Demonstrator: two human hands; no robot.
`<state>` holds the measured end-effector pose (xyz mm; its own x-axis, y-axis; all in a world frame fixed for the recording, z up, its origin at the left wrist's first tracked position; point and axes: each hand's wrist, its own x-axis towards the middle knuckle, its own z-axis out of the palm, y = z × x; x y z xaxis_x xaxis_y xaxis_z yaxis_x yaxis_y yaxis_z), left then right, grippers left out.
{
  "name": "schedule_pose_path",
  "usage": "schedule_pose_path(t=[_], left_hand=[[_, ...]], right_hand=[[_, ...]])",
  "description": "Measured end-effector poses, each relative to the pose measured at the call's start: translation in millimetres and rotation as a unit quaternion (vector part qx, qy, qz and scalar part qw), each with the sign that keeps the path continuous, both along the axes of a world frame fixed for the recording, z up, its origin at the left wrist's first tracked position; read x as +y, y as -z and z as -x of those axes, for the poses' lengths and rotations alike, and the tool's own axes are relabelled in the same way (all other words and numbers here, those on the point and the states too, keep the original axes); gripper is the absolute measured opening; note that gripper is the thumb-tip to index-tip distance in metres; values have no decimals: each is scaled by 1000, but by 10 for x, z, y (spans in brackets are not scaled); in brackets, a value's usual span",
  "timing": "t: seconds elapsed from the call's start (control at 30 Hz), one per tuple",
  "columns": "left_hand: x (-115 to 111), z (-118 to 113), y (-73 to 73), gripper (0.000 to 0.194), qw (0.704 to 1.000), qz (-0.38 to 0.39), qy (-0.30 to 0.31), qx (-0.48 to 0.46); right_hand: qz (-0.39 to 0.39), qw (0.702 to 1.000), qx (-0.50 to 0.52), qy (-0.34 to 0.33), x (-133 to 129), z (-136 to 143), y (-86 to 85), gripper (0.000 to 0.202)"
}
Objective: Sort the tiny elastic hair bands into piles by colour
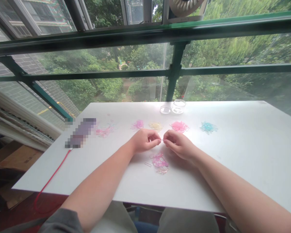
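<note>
Mid-frame, white table (232, 161) open to the right; left hand (145, 140) and right hand (179, 144) pinch a small band (162, 140).

both hands (162, 140) pinch a small band (162, 140)

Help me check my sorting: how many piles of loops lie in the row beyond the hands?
5, from left to right: a scattered pink pile, a purple pile, a yellow pile, a dense pink pile and a teal pile. None seems hidden.
</note>
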<state>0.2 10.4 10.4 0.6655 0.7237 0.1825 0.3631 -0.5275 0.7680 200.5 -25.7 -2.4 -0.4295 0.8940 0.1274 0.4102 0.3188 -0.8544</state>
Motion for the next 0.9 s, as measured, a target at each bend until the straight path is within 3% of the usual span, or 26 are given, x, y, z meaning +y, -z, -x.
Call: schedule_pose_path(t=[0.17, 0.3, 0.63, 0.9], left_hand=[[14, 0, 47, 24, 998, -35, -14, -57], [21, -15, 77, 16, 994, -65, -45, -75], [-9, -33, 62, 27, 994, -62, -39, -82], [-31, -57, 56, 14, 988, -106, -57, -98]], right_hand=[[-29, 998, 34, 40, 11, 0, -14, 8], [-51, 997, 32, 56, 15, 0, -10, 11], [-75, 995, 8, 72, 6, 15, -32, 14], [-82, 994, -14, 69, -11, 14, -27, 13]])
